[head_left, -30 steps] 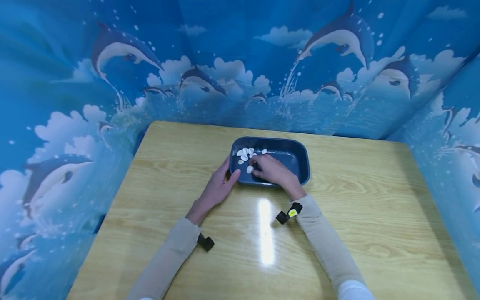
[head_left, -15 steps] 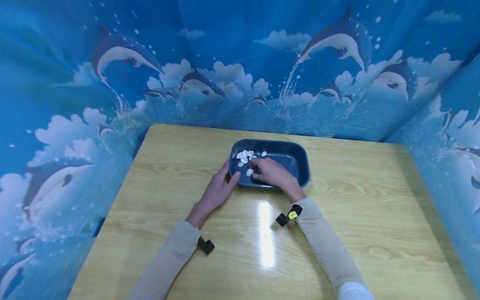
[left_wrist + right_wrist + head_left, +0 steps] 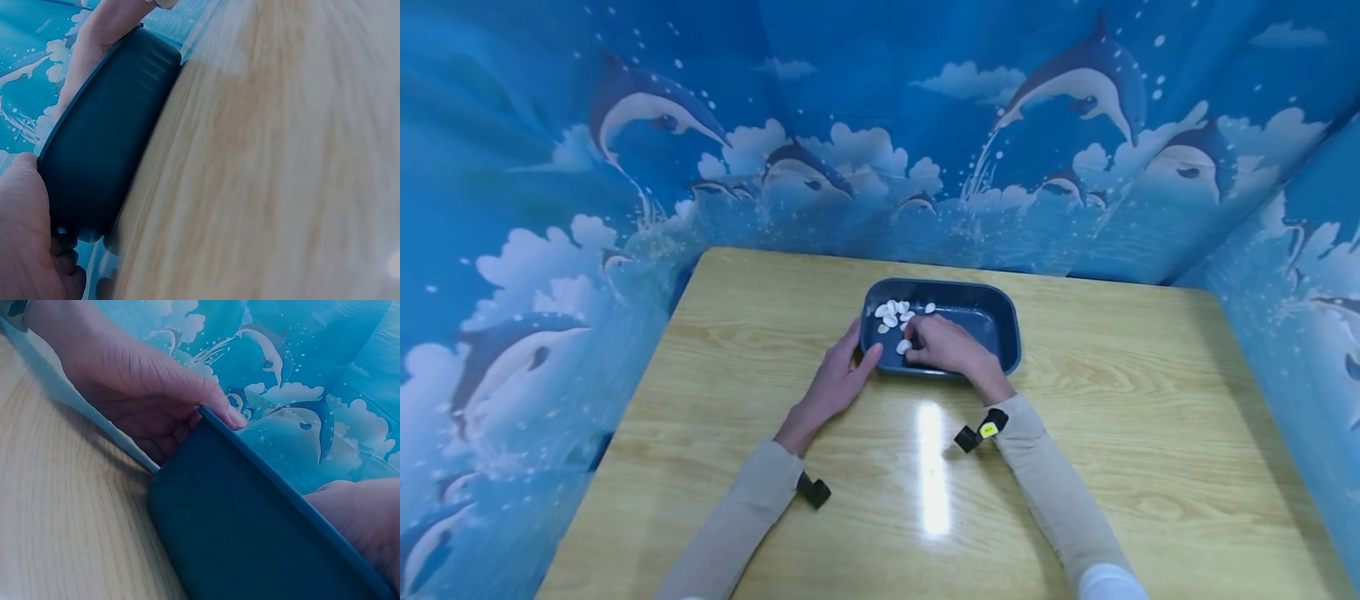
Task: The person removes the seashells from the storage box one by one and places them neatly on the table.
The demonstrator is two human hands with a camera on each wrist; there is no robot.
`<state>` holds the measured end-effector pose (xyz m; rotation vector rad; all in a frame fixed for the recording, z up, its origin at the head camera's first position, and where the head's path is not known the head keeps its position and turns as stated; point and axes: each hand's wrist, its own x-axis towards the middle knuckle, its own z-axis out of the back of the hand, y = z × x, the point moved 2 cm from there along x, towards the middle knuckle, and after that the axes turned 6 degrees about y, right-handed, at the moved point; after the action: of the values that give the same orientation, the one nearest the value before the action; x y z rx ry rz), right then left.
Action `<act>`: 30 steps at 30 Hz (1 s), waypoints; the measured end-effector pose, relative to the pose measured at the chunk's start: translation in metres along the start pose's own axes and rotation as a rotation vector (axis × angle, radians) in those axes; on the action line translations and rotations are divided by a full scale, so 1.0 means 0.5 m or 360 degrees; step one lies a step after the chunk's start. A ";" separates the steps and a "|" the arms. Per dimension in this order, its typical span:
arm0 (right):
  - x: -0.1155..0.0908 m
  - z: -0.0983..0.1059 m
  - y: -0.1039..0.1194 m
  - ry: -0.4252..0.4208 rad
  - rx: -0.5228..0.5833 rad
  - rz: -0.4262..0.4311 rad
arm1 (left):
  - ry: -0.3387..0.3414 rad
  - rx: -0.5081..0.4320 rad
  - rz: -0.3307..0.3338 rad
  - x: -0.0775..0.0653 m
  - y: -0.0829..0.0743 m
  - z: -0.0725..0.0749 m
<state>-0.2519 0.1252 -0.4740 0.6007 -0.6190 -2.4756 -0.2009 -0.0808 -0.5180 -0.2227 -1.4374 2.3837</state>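
Note:
A dark blue rectangular basin (image 3: 981,321) rests on the wooden table. At its left end my left hand (image 3: 835,375) holds it, thumb over the rim and fingers along the outer wall; the right wrist view shows this left hand (image 3: 137,381) on the rim up close. Small white oval pieces (image 3: 891,310), like pebbles or shells, lie loose in the basin's left half. My right hand (image 3: 947,346) reaches in with bent fingers, one white piece (image 3: 904,347) right at its fingertips. I cannot tell whether it pinches one. In the left wrist view, the basin wall (image 3: 112,137) hides the contents.
The wooden tabletop (image 3: 1112,433) extends around the basin, with a bright glare strip in front. Blue dolphin-print curtains (image 3: 865,125) hang behind and at both sides. A small black camera (image 3: 967,438) sits on the right wrist, another (image 3: 814,492) on the left.
The right hand's thumb and fingertips have drawn slightly closer together beside the near white piece. The left hand and the basin stay put; the head view shifts slightly.

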 end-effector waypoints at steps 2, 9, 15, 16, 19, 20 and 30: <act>-0.004 0.002 0.000 -0.0010 0.0020 0.0011 | 0.0002 -0.0008 -0.0011 0.000 -0.002 -0.001; -0.023 0.014 0.007 -0.0060 0.0035 0.0032 | 0.0004 -0.0020 -0.0030 0.001 -0.001 -0.004; -0.045 0.025 0.016 -0.0107 0.0057 0.0076 | -0.0026 -0.0005 -0.0014 0.000 0.004 -0.003; -0.050 0.026 0.016 -0.0121 0.0062 0.0085 | -0.0029 -0.0004 -0.0011 -0.001 0.004 -0.003; -0.066 0.029 0.020 -0.0151 0.0083 0.0119 | -0.0044 -0.0017 -0.0014 -0.001 0.006 -0.004; -0.072 0.031 0.023 -0.0157 0.0092 0.0129 | -0.0053 -0.0023 -0.0019 -0.001 0.006 -0.004; -0.146 0.015 0.072 -0.0177 0.0140 0.0221 | -0.0099 -0.0091 -0.0098 -0.003 0.006 -0.002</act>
<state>-0.1862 0.1419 -0.4281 0.4390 -0.7889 -2.3729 -0.2001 -0.0818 -0.5211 -0.1179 -1.5196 2.3213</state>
